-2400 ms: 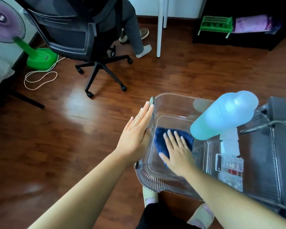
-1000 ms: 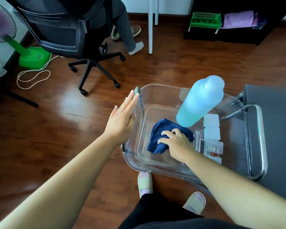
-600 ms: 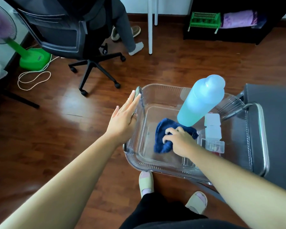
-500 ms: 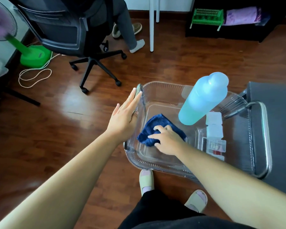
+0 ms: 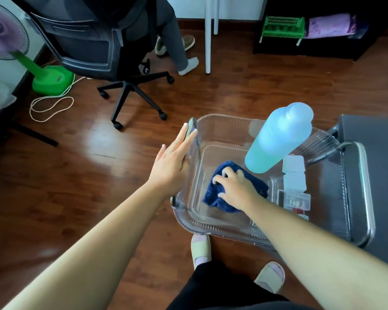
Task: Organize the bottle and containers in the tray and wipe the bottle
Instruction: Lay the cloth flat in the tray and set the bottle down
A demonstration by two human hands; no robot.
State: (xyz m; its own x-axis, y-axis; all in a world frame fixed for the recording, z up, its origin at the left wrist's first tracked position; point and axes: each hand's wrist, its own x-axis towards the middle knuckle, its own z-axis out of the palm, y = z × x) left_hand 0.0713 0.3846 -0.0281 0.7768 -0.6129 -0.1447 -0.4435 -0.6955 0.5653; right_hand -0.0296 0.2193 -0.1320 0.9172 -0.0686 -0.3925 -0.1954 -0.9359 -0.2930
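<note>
pale blue bottle [image 5: 278, 139], standing at the far right of a clear plastic tray [image 5: 222, 120], base on the tray floor. just beside it on the right, small clear containers [image 5: 293, 173] in a row along the tray's right side. nearer, mid-tray, a dark blue cloth [image 5: 213, 194], bunched under the right hand [image 5: 235, 189], fingers bent, slightly apart, clamped on the fabric. left hand [image 5: 173, 162] flat against the outside of the tray's left wall, fingers straight and together, holding nothing. tray partly over the edge of a dark worktop [image 5: 381, 148] bordered by a metal rail [image 5: 367, 182]. below, a wooden floor [image 5: 76, 175] and two pale slippers [image 5: 201, 247]. farther off, a black office chair [image 5: 83, 41], a green-based fan [image 5: 52, 79] and a green basket [image 5: 282, 25].
</note>
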